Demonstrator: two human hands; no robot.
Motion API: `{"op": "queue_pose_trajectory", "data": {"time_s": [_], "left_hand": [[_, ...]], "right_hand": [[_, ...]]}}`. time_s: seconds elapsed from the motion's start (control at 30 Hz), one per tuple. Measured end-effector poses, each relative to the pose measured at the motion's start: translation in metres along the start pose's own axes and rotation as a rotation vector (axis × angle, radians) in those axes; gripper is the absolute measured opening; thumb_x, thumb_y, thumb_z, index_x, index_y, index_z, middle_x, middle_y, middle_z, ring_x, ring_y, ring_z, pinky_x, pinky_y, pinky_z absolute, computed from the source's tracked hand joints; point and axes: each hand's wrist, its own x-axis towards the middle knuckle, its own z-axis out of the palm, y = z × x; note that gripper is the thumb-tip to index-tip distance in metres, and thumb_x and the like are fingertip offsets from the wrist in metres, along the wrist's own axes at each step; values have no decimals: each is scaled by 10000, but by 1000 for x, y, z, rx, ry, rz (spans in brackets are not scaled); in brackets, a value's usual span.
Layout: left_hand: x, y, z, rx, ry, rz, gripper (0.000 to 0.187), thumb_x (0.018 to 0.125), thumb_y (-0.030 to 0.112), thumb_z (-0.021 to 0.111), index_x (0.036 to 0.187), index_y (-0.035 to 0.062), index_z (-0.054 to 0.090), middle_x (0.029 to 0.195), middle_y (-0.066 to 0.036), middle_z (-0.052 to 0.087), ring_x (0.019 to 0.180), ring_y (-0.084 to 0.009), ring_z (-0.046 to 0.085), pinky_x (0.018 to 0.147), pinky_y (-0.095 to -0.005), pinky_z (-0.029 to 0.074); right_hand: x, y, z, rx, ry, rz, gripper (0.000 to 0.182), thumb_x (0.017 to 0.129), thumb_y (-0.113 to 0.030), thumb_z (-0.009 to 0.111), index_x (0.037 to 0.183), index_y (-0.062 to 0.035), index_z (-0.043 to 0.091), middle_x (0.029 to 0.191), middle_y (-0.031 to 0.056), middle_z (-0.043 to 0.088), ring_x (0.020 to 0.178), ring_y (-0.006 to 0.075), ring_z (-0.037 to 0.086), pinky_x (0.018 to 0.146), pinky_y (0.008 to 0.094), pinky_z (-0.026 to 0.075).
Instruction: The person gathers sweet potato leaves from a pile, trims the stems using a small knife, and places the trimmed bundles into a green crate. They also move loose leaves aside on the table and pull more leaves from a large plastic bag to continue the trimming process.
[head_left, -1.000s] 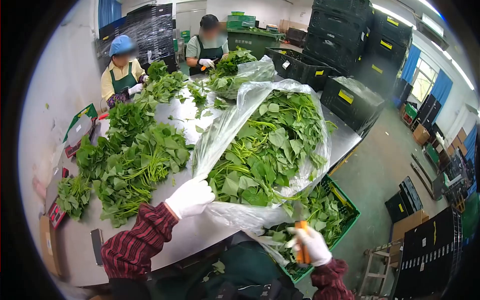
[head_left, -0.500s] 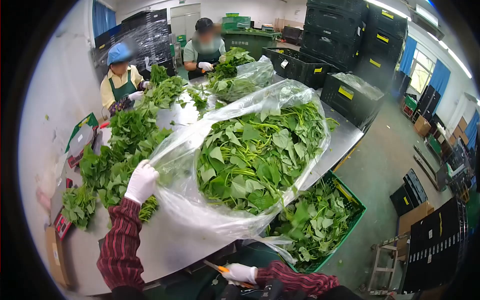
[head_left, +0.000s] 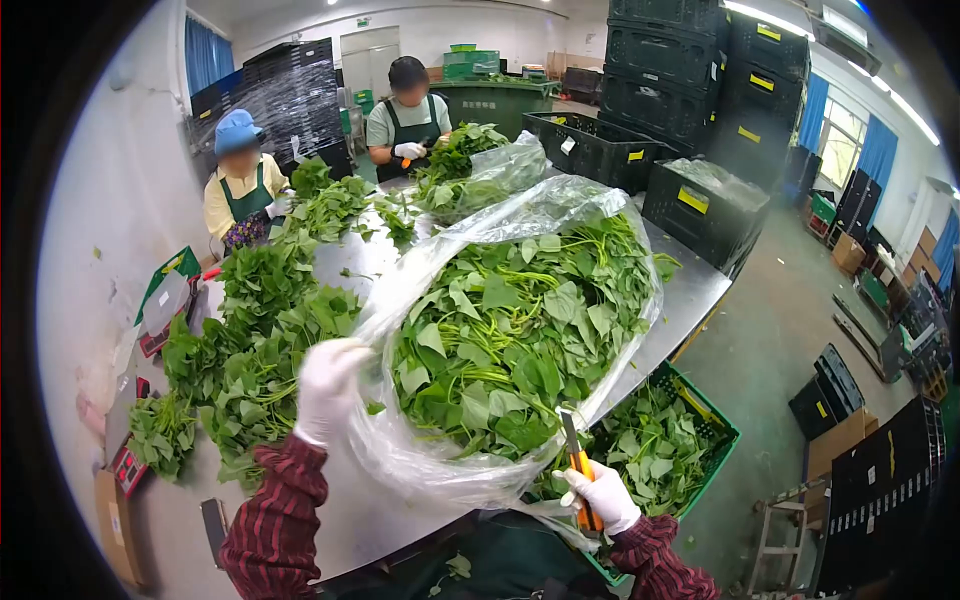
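Since the earlier frame, the right hand [head_left: 610,500] has been raised from the near edge to the five o'clock side of the plastic bag [head_left: 430,482], and the left hand [head_left: 328,392] has been shifted inward at about eight o'clock.

The bag is found on the metal surface [head_left: 365,525], well filled with leafy greens [head_left: 500,325]. Its mouth is open and no tie is observed; closure is not done. Outside it, loose greens remain: a heap [head_left: 255,350] is noted at nine o'clock, and more is contained in the green crate [head_left: 712,474] at four o'clock.

An orange-handled knife [head_left: 582,466] is gripped in the closed fingers of the right hand, blade towards twelve o'clock; contact with the film cannot be confirmed. The left fingers are blurred beside the film; their opening and any grip cannot be determined. Greens are being handled by co-workers at ten [head_left: 240,190] and eleven o'clock [head_left: 408,125].
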Motion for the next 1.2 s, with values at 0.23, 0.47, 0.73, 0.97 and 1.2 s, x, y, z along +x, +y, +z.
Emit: {"op": "queue_pose_trajectory", "data": {"time_s": [0.23,0.47,0.73,0.97,1.2], "left_hand": [[18,13,129,31,-407,229,337,758,7,540,1091,32,589,1093,-140,603,1024,-296,570,891,-365,459],[59,-4,186,258,-593,96,737,680,7,593,1331,321,443,1239,-157,504,1094,-276,514,901,-381,407],[57,-8,195,345,-518,164,528,680,10,575,1169,209,554,789,-67,518,757,-243,540,695,-370,374],[55,1,139,125,-412,156,460,602,-15,580,1039,129,597,756,-88,509,758,-287,509,674,-366,358],[52,48,114,202,-520,229,472,544,-1,622,1003,112,602,952,-100,547,933,-292,522,817,-405,381]], "right_hand": [[-4,32,-1,63,-32,119,209,872,-191,640,927,-18,535,635,73,633,435,69,492,416,198,375],[-3,47,-19,68,-43,181,215,891,-211,607,936,-19,521,652,76,640,434,77,497,415,203,390],[3,49,-26,120,-15,232,178,901,-170,584,942,-17,502,645,71,624,430,77,470,418,211,377],[12,53,-52,123,72,204,156,891,-153,598,924,-20,524,664,67,641,458,58,494,428,193,383],[21,42,-56,169,112,242,173,890,-153,599,942,-10,516,655,100,637,441,69,482,422,195,382]]}}
